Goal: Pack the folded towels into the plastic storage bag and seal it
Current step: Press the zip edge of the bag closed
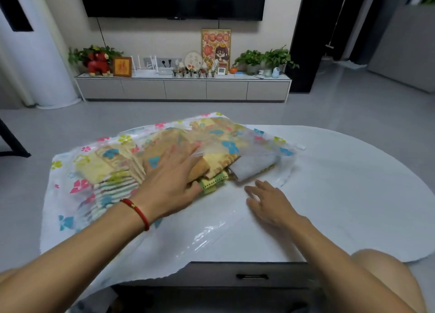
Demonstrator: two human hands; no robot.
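A clear plastic storage bag (70, 171) printed with coloured flowers lies across the white table (353, 183). Several folded towels (219, 145) sit inside it: yellow, orange and striped ones, plus a grey towel (255, 165) at the right. My left hand (171, 171), with a red cord on its wrist, presses flat on the bag over the towels, fingers straight. Flat on the bag's clear plastic beside the grey towel rests my right hand (270, 202), fingers spread. The bag's open end (211, 237) lies loose toward me.
The table's near edge carries a drawer with a dark handle (251, 276). A knee (386, 277) shows at the lower right. Beyond the table are grey floor, a low TV cabinet (183, 88) with plants and ornaments, and a white column (40, 53) at left.
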